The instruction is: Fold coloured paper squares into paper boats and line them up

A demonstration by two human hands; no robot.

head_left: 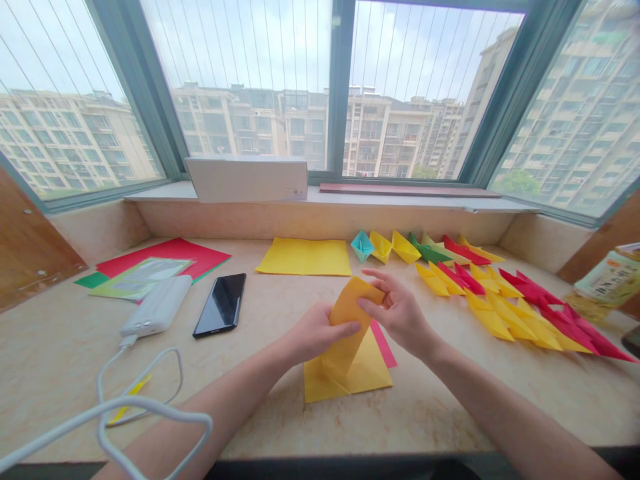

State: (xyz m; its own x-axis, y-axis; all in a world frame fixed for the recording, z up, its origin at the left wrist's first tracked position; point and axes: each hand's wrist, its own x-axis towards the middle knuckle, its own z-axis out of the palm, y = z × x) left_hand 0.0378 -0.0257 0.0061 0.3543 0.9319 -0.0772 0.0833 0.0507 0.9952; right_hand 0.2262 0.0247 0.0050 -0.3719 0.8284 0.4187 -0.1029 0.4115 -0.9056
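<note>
A folded yellow paper [350,333] rises in front of me, held between both hands. My left hand [327,332] grips its left side, thumb across the front. At the upper right corner, my right hand [393,303] pinches the paper between thumb and fingers. Below it, more yellow paper [325,388] lies spread on the counter; whether it is the same piece I cannot tell. A strip of red paper [384,345] shows beside it, under my right wrist. The fingers behind the paper are partly hidden.
Several folded paper boats [493,313] stand in rows at the right, near a bottle [607,277]. A yellow sheet [304,257] lies at the back. Leftward are a phone [220,305], a white power bank [157,305] with a cable [150,403], and red sheets [165,255]. A white box [247,180] stands on the sill.
</note>
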